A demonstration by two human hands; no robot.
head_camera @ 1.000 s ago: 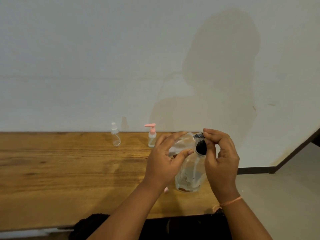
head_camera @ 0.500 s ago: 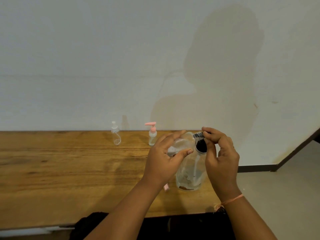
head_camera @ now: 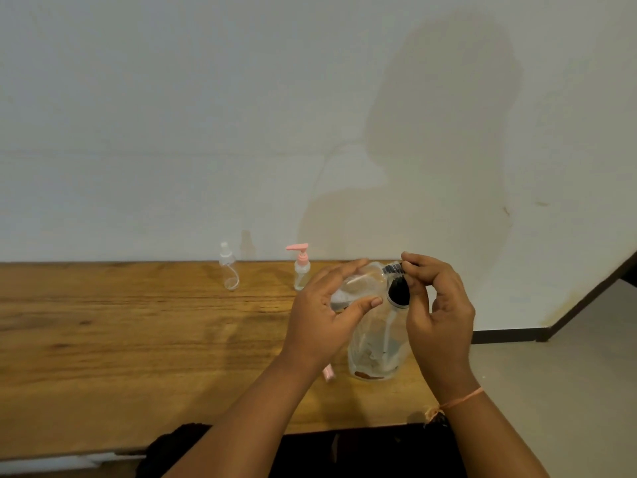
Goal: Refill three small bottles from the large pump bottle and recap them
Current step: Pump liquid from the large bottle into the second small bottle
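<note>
Hands meet at the big clear bottle (head_camera: 374,353), which stands near the right end of the wooden table (head_camera: 138,339). The left hand (head_camera: 324,315) holds its top part. The right hand (head_camera: 437,312) pinches the black cap (head_camera: 393,269). Far back stand a small clear bottle (head_camera: 228,270) and a small pink-pump bottle (head_camera: 302,270).

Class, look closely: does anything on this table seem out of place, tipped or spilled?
Only a small pink piece lying loose on the table beside the large bottle, partly hidden by the left arm. No spill shows; the clear small bottle and the pink-topped bottle at the back stand upright.
</note>
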